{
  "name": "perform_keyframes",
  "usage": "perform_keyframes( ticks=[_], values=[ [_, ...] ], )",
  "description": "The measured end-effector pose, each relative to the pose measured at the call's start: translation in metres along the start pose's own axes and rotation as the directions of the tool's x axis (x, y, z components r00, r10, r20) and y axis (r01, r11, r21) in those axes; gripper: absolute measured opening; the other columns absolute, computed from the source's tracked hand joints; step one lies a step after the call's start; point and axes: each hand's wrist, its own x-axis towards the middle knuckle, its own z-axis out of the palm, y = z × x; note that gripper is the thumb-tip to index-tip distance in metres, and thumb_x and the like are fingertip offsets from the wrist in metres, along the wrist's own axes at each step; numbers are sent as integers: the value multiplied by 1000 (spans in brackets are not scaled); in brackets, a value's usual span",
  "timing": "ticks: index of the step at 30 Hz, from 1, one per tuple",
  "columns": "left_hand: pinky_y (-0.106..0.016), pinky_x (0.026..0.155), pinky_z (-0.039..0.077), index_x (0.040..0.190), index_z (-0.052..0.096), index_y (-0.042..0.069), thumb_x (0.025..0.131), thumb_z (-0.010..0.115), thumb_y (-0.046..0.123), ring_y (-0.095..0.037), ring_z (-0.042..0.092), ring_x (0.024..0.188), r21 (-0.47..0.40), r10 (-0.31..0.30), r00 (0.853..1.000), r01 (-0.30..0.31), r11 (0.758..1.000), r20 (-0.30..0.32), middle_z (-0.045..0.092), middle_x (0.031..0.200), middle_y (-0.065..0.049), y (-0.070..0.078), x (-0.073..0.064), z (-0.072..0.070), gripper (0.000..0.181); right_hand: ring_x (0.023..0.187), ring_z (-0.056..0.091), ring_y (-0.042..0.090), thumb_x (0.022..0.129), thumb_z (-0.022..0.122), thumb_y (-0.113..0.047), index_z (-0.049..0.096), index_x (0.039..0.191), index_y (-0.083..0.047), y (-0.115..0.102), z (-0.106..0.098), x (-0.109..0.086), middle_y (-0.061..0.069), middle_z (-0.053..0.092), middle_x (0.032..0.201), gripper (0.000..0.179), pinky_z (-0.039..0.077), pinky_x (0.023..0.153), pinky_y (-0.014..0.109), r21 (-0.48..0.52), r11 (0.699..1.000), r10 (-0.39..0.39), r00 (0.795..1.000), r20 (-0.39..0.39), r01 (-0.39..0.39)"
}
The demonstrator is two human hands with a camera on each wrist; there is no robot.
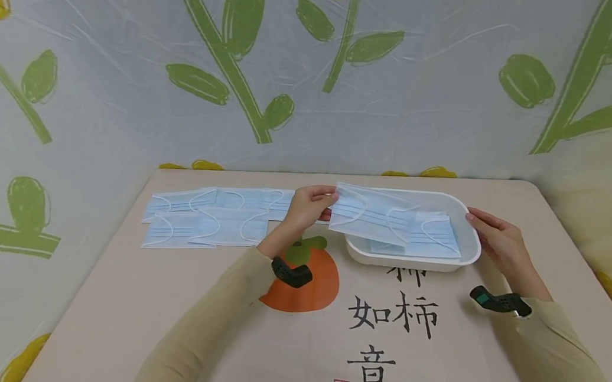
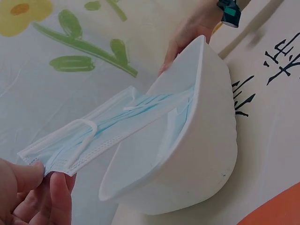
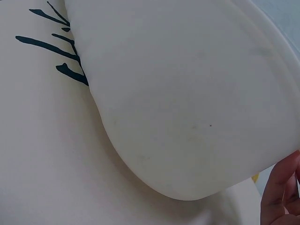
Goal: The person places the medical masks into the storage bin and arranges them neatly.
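A pale blue face mask is pinched at its left end between the thumb and fingers of my left hand. Its other end reaches over a white plastic basin; the left wrist view shows this mask slanting across the rim. Inside the basin lie more masks, partly covered by the held one. My right hand grips the basin's right end. In the right wrist view the outer wall of the basin fills most of the picture, with some right fingers at its edge.
Several overlapping masks lie flat on the table left of the basin. The pale tablecloth carries a printed orange persimmon and black characters. A flower-patterned curtain hangs behind the table.
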Motion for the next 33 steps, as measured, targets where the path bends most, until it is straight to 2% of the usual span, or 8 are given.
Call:
perform_keyframes(
  ticks=[5, 12, 19, 22, 26, 33],
  values=[
    [-16, 57, 53, 123, 65, 6, 94, 63, 18, -9, 54, 58, -14, -24, 1000, 24, 1000, -3, 70, 105, -15, -1, 1, 8, 32, 85, 56, -8, 81, 73, -41, 55, 136, -24, 1, 0, 0, -27, 59, 94, 60, 51, 68, 8, 6, 1000, 2, 1000, -2, -2],
    [-16, 58, 54, 125, 64, 9, 94, 62, 20, -11, 56, 60, 8, -45, 999, 45, 999, -17, 71, 107, -11, 0, 4, 21, 33, 85, 55, -8, 81, 73, -43, 45, 144, -21, 1, 2, -1, -26, 56, 95, 72, 50, 68, 7, -10, 1000, 12, 1000, -3, -12],
    [-16, 56, 53, 123, 65, 8, 93, 63, 19, -10, 54, 56, -34, -49, 998, 48, 998, -35, 72, 99, -11, 3, 10, 35, 32, 86, 55, -7, 83, 72, -40, 54, 136, -25, -1, 1, -2, -26, 58, 96, 58, 51, 68, 7, 15, 1000, 11, 1000, 7, -11],
    [-16, 57, 53, 123, 65, 9, 93, 63, 20, -11, 53, 57, -29, -73, 996, 71, 997, -57, 72, 101, -9, 3, 12, 42, 32, 85, 55, -7, 82, 73, -40, 56, 134, -26, -1, 1, -2, -26, 58, 95, 57, 51, 67, 8, 21, 1000, 20, 1000, 1, -20],
    [-17, 60, 54, 124, 66, 12, 93, 64, 23, -11, 54, 59, -22, -110, 990, 109, 994, -90, 72, 105, -6, 5, 12, 51, 33, 84, 56, -7, 80, 74, -39, 62, 124, -28, -1, 2, -1, -26, 60, 94, 47, 51, 67, 8, 42, 999, 17, 1000, -2, -17],
    [-22, 66, 57, 122, 67, 15, 93, 63, 24, -13, 54, 60, -20, -140, 983, 138, 990, -121, 71, 102, -4, 6, 13, 67, 31, 84, 56, -7, 82, 73, -39, 57, 133, -25, 0, 1, -1, -25, 58, 95, 55, 51, 67, 8, 18, 1000, -6, 1000, 6, 6]
  ],
)
